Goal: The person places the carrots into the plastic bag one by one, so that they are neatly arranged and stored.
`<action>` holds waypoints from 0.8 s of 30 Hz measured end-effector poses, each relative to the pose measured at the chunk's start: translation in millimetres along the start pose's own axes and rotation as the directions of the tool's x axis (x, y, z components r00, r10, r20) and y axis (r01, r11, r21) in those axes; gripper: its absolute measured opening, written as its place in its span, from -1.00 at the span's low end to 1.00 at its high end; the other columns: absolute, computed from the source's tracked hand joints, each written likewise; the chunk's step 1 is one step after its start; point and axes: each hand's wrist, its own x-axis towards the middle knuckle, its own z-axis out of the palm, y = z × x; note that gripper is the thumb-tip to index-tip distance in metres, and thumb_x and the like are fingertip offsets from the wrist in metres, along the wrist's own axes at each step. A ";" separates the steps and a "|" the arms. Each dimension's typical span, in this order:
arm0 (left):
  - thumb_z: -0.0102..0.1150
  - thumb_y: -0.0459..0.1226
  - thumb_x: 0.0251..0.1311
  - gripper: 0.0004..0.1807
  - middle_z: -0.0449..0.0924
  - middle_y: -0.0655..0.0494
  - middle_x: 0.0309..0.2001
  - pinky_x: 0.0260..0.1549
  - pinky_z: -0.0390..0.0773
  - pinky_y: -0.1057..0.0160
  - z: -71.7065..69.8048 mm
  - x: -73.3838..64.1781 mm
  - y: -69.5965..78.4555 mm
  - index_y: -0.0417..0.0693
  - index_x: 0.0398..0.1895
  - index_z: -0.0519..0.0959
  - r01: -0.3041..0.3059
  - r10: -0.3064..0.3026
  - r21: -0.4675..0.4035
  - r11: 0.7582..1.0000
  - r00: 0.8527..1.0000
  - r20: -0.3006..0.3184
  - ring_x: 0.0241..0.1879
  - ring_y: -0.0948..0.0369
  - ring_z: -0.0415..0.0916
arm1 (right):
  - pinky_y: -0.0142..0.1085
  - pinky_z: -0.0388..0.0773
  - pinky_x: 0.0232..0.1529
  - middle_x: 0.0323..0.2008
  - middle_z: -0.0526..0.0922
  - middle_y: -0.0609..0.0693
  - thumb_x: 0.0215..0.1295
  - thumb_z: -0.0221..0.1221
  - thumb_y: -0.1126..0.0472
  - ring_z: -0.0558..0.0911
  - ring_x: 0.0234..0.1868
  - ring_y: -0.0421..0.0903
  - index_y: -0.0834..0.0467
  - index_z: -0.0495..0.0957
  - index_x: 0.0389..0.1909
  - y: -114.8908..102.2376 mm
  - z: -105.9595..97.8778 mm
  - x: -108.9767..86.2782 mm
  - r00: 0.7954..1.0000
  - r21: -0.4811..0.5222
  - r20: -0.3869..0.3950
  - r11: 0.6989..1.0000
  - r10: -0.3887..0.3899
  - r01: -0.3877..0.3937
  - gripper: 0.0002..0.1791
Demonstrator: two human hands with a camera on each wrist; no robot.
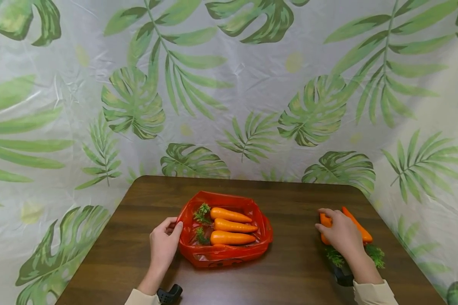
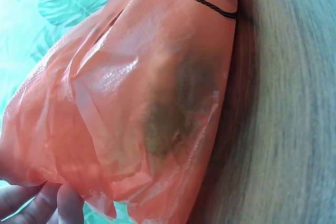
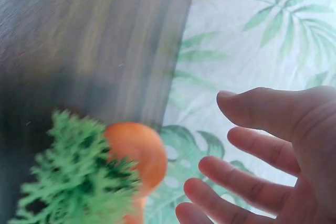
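Note:
A red plastic bag (image 1: 192,254) stands with its mouth spread wide on the table. Inside it lie three orange carrots (image 1: 234,226) side by side, leafy green tops to the left. The left hand (image 1: 165,243) pinches the bag's left rim between thumb and fingers; in the left wrist view its fingers (image 2: 67,203) show at the bag's edge. At the table's right, the right hand (image 1: 343,233) hovers over more carrots (image 1: 359,224), hiding part of them. In the right wrist view its fingers are spread and relaxed, apart from a carrot (image 3: 137,156) with a green top.
The brown wooden table (image 1: 290,271) ends near the carrots on the right. Behind it hangs a leaf-patterned sheet (image 1: 252,93). A dark band (image 1: 170,294) is on the left wrist and another (image 1: 343,277) on the right.

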 end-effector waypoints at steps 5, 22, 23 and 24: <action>0.34 -0.32 0.26 -0.93 0.69 0.09 -0.40 -0.44 0.57 0.35 -0.1 0.0 0.7 -0.08 -0.23 0.75 0.006 -0.006 -0.009 1.000 1.000 -0.001 -0.41 0.16 0.57 | -0.21 0.35 -0.66 0.01 0.59 0.32 0.17 0.43 0.03 0.49 -0.56 -0.07 0.24 0.48 0.30 5.7 2.2 -2.4 0.999 0.002 0.018 0.999 0.041 -0.041 -0.29; 0.35 -0.32 0.26 -0.91 0.70 0.08 -0.38 -0.40 0.57 0.35 -0.4 0.0 -0.4 -0.09 -0.22 0.75 0.021 -0.021 -0.006 1.000 1.000 0.008 -0.38 0.15 0.57 | -0.15 0.42 -0.63 -0.11 0.63 0.30 0.09 0.48 0.03 0.51 -0.55 -0.01 0.25 0.50 0.26 22.9 24.6 6.8 0.998 -0.035 0.022 0.998 0.061 -0.060 -0.26; 0.34 -0.32 0.26 -0.91 0.69 0.08 -0.38 -0.40 0.57 0.35 -0.5 0.3 -0.2 -0.10 -0.22 0.75 0.022 -0.021 -0.006 1.000 1.000 0.008 -0.38 0.15 0.57 | -0.14 0.44 -0.62 -0.10 0.62 0.30 0.08 0.49 0.02 0.52 -0.53 0.00 0.24 0.50 0.27 22.2 25.2 7.5 0.998 -0.035 0.029 0.998 0.061 -0.060 -0.25; 0.34 -0.32 0.26 -0.91 0.69 0.07 -0.38 -0.41 0.58 0.35 -0.7 0.6 0.0 -0.10 -0.21 0.75 0.022 -0.022 -0.006 1.000 1.000 0.008 -0.38 0.15 0.57 | -0.13 0.45 -0.60 -0.09 0.61 0.30 0.08 0.49 0.01 0.54 -0.50 0.01 0.24 0.50 0.27 21.3 25.5 8.2 0.998 -0.035 0.036 0.998 0.059 -0.058 -0.24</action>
